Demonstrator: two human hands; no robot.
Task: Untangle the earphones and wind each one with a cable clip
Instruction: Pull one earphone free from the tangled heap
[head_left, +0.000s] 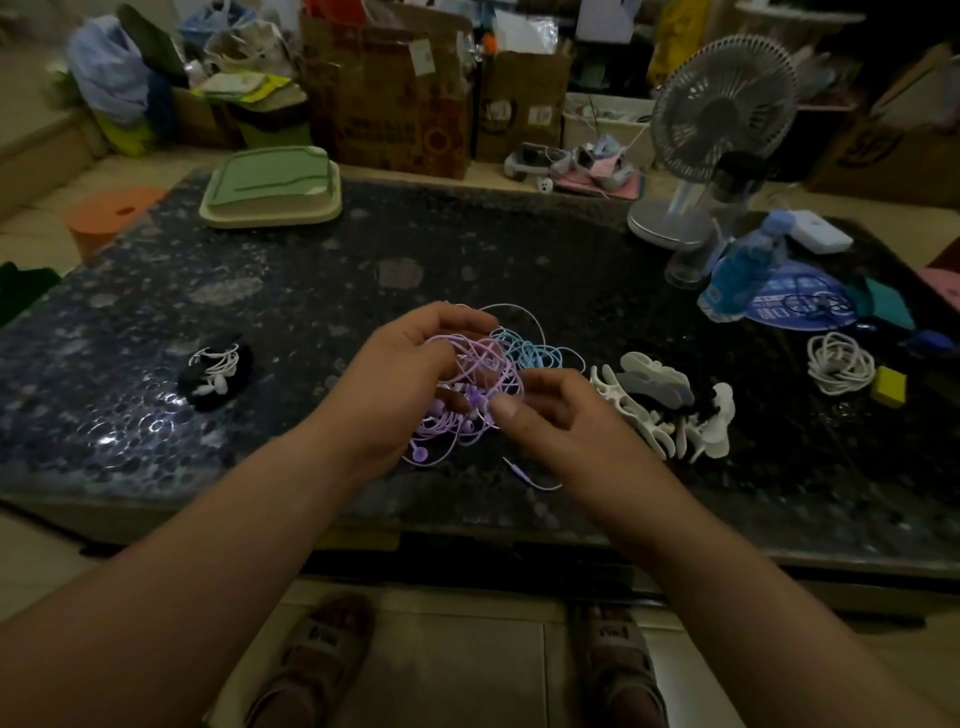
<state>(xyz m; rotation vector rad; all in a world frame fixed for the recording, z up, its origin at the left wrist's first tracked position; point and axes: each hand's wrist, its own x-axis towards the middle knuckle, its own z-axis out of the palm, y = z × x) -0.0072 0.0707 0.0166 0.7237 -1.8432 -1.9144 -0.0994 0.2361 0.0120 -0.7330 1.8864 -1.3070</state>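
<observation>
The left hand (400, 379) curls its fingers round the tangled earphones (524, 353); the right hand (561, 421) pinches a purple cord (511, 387) above the tabletop (311, 291).

Beyond my fingers (452, 319), off to the left, sits a green tray (270, 187); well to their right are a desk fan (722, 104) and a blue bottle (743, 275).
</observation>
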